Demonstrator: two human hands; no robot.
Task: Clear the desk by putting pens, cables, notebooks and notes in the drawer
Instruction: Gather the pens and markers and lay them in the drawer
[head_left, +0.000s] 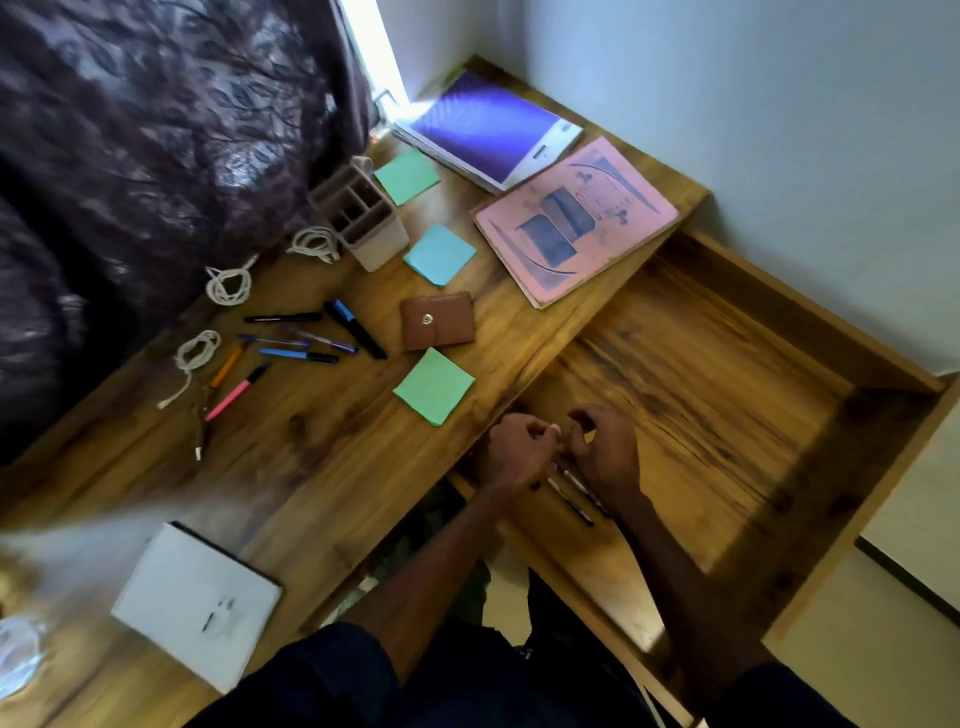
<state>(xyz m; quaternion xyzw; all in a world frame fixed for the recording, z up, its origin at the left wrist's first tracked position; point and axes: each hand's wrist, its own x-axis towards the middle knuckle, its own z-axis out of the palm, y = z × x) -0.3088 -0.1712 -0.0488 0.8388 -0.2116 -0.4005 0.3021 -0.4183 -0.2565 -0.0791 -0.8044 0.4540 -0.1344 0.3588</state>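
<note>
While left hand (517, 454) and right hand (608, 454) meet over the drawer (727, 332) | fingers (537, 431) curled, grip on pens (579, 499) beneath unclear | loose pens (311, 338) lie on desk (322, 457), far-left, nearer left hand.

Home bedroom: wooden desk (322, 457), curtain (156, 130).

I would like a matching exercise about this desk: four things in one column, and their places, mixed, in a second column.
Things
1. purple notebook
2. brown wallet
3. pen holder
4. striped pens

Places
A. inside the open drawer
B. between the blue note and the nearer green note
C. at the far corner of the desk
D. beside a coiled white cable

Pairs: 1-C, 2-B, 3-D, 4-A
</note>
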